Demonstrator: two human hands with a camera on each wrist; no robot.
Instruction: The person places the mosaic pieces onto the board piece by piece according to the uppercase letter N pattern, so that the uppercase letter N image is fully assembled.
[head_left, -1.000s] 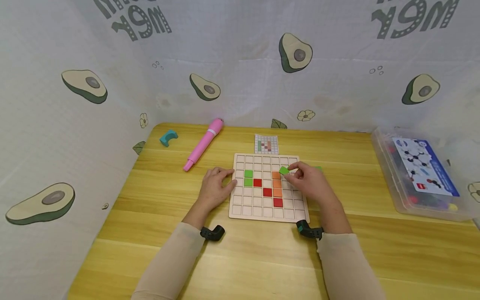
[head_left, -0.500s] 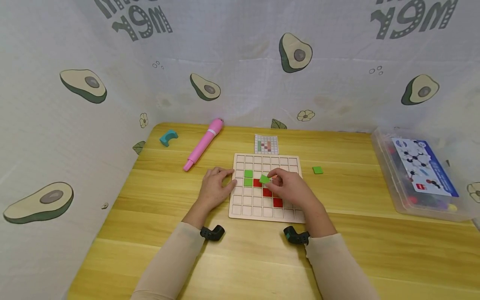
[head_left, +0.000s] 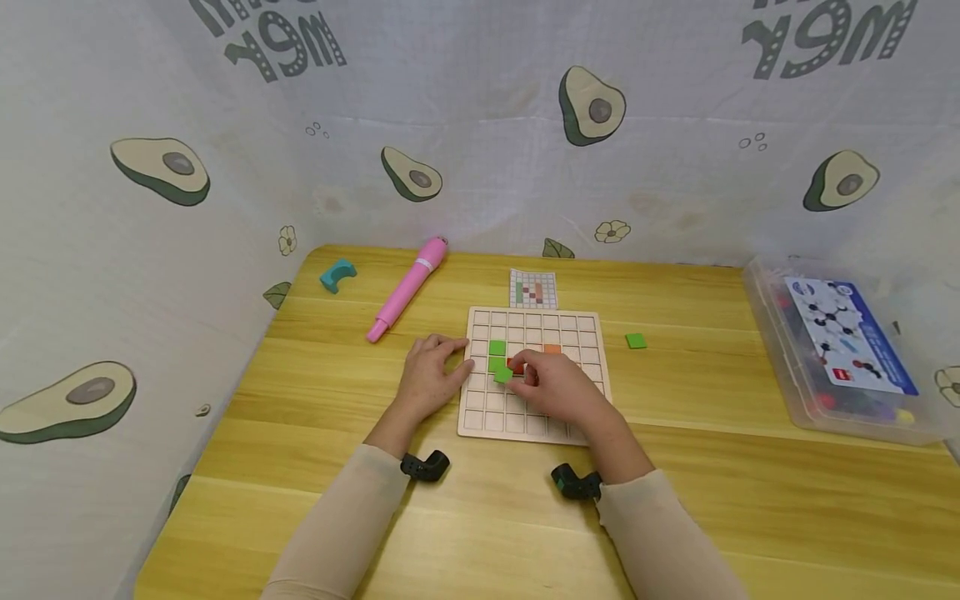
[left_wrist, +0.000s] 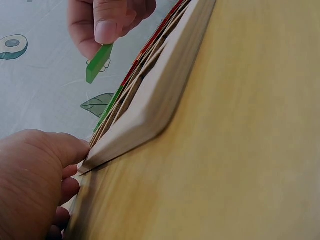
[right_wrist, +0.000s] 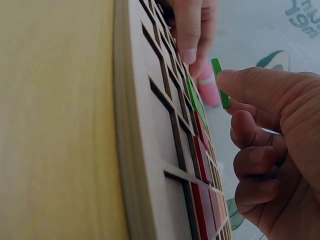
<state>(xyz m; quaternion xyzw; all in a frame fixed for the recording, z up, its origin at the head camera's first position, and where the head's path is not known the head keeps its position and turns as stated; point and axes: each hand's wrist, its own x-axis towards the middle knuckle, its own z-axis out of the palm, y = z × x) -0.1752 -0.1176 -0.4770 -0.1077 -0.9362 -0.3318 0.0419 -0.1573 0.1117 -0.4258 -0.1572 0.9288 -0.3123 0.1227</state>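
My right hand [head_left: 558,385] pinches a small green square tile [head_left: 503,375] between thumb and index finger, close over the wooden grid board [head_left: 480,423]. In the right wrist view the held tile [right_wrist: 220,83] stands on edge, apart from the board. It overlaps the cell just below two green tiles [head_left: 497,347] in the head view. My left hand [head_left: 431,375] rests thumb and index fingertips against the board's left edge. A red tile [head_left: 514,365] and an orange tile [head_left: 552,349] show in the grid; my right hand hides other tiles there.
A loose green tile [head_left: 636,341] lies right of the board. Behind it is a printed pattern card [head_left: 533,289]. A pink pen-shaped stick [head_left: 408,287] and a teal arch block [head_left: 337,275] lie back left. A clear plastic box [head_left: 840,350] stands at the right.
My right hand has carried the green tile leftward across the board, from beside the orange column to below the two green tiles. My left hand has stayed at the board's edge.
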